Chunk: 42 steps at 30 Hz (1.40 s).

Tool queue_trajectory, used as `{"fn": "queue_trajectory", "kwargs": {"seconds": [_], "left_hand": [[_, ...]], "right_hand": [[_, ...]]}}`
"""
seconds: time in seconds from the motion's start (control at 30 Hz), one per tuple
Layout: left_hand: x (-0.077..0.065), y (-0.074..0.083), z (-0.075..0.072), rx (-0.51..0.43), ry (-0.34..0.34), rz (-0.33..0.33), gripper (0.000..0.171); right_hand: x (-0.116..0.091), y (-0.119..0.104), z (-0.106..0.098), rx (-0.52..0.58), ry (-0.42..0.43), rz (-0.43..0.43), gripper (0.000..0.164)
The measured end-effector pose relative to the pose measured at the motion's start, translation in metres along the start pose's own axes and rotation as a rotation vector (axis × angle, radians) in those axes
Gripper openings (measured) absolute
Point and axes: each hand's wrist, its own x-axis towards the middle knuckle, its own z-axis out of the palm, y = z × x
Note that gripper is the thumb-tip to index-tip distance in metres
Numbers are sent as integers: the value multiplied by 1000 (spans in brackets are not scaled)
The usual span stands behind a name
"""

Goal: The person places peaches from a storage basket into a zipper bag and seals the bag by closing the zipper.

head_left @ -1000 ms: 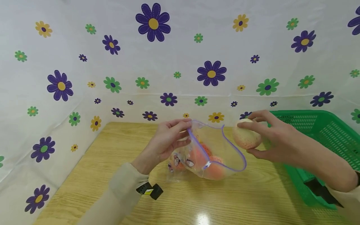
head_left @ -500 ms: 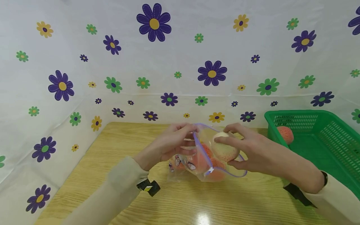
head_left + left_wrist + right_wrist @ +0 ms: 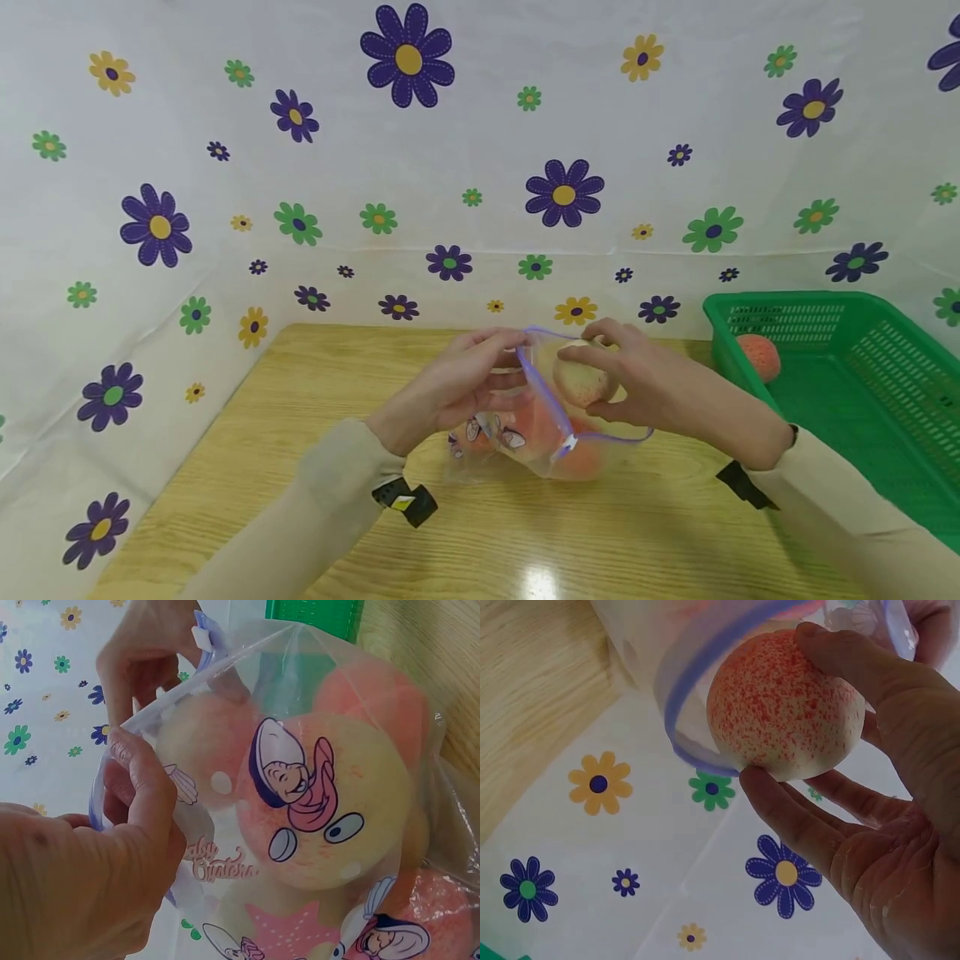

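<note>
My left hand (image 3: 461, 383) pinches the rim of a clear zip bag (image 3: 468, 467) with a purple seal and cartoon prints. The bag's mouth is open, and several peaches (image 3: 337, 795) lie inside, showing through the plastic. Between the thumb and fingertips of my right hand (image 3: 645, 379) is another peach (image 3: 780, 712), cream with red speckles. It is at the bag's mouth, overlapping the purple rim in the right wrist view. A white slider (image 3: 570, 442) sits on the near side of the seal.
A green plastic basket (image 3: 795, 298) stands to the right, with one peach (image 3: 759, 358) against its left wall. The wooden table (image 3: 360, 542) runs back to a white flower-printed cloth (image 3: 465, 150).
My right hand has carried the peach leftward from beside the basket to the bag's mouth. My left hand keeps hold of the rim, having shifted slightly right.
</note>
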Motion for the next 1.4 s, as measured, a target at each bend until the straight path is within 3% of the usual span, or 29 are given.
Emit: {"fn": "queue_trajectory", "kwargs": {"seconds": [0.3, 0.47, 0.63, 0.8, 1.0, 1.23, 1.4], "left_hand": [[2, 2, 1, -82, 56, 24, 27], [-1, 7, -3, -84, 58, 71, 25], [-4, 10, -3, -79, 56, 89, 26], [-4, 12, -4, -89, 71, 96, 24], [-5, 11, -5, -94, 62, 95, 24], [-7, 11, -6, -86, 52, 93, 23], [-8, 11, -7, -84, 46, 96, 23]], "right_hand": [[5, -2, 14, -4, 13, 8, 57], [-2, -3, 3, 17, 14, 59, 53], [-16, 5, -14, 9, 90, 74, 52], [-35, 25, -32, -58, 142, 148, 49], [-53, 65, -48, -121, 187, 207, 49], [-69, 91, -56, -120, 104, 328, 49], [-76, 101, -58, -140, 119, 334, 51]]}}
